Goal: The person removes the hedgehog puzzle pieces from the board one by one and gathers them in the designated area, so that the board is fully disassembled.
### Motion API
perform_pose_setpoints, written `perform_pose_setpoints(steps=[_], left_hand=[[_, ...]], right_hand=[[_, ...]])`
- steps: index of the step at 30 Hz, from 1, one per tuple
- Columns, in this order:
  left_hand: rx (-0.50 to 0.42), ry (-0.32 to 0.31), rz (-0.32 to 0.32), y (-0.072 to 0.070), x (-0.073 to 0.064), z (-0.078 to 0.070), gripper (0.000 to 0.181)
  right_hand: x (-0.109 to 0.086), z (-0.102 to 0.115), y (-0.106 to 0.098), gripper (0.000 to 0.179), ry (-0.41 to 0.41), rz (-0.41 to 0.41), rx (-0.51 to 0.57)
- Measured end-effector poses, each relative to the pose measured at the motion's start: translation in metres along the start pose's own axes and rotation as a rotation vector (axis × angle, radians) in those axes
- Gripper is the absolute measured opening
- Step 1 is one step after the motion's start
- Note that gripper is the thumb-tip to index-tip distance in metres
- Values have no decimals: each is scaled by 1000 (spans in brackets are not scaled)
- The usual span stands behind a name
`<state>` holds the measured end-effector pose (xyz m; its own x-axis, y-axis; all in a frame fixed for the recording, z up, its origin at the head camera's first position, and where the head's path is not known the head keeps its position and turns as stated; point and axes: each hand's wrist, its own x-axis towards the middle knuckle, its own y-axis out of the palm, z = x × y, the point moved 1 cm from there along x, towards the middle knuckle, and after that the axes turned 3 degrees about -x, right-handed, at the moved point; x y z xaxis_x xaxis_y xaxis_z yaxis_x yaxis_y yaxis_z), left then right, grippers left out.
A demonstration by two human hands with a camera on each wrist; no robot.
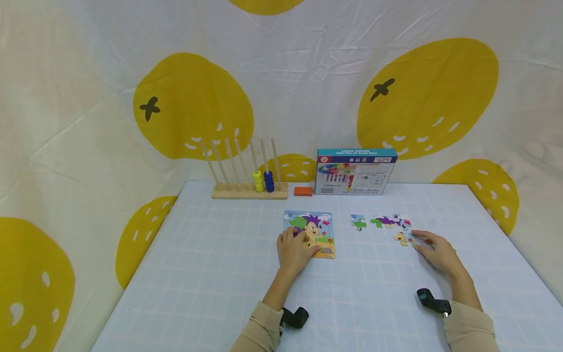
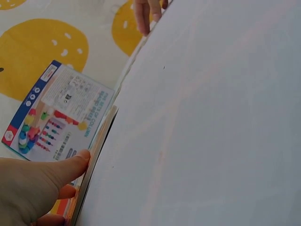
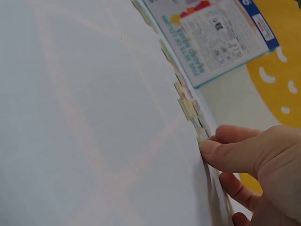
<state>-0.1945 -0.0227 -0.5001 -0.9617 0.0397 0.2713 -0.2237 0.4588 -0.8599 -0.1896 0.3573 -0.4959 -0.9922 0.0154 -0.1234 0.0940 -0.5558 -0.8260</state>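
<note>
A square jigsaw board [image 1: 326,244] with a purple-haired cartoon figure lies near the middle of the table. My left hand [image 1: 293,250] rests on its lower left part, fingers on the picture and covering some of it. In the left wrist view, the left thumb [image 2: 75,165] lies at the board's edge. To the right, my right hand [image 1: 441,253] has thumb and index finger at the edge of a small puzzle piece [image 1: 411,242], seemingly pinching it. This piece lies beside a yellow-and-green piece [image 1: 400,238]. A joined row of pieces [image 1: 387,221] lies just above.
A green-and-blue puzzle piece [image 1: 358,221] lies between the board and the row. At the back stand a wooden peg rack [image 1: 228,193] with yellow and blue beads, an orange block [image 1: 303,191] and a toy box [image 1: 355,172]. A patterned cloth hangs behind the table.
</note>
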Motion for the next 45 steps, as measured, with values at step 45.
perform_pose_setpoints(steps=[45], left_hand=[[74,167,163,-16,-16,12,39]], right_hand=[[50,192,105,41,-461,-69,239]])
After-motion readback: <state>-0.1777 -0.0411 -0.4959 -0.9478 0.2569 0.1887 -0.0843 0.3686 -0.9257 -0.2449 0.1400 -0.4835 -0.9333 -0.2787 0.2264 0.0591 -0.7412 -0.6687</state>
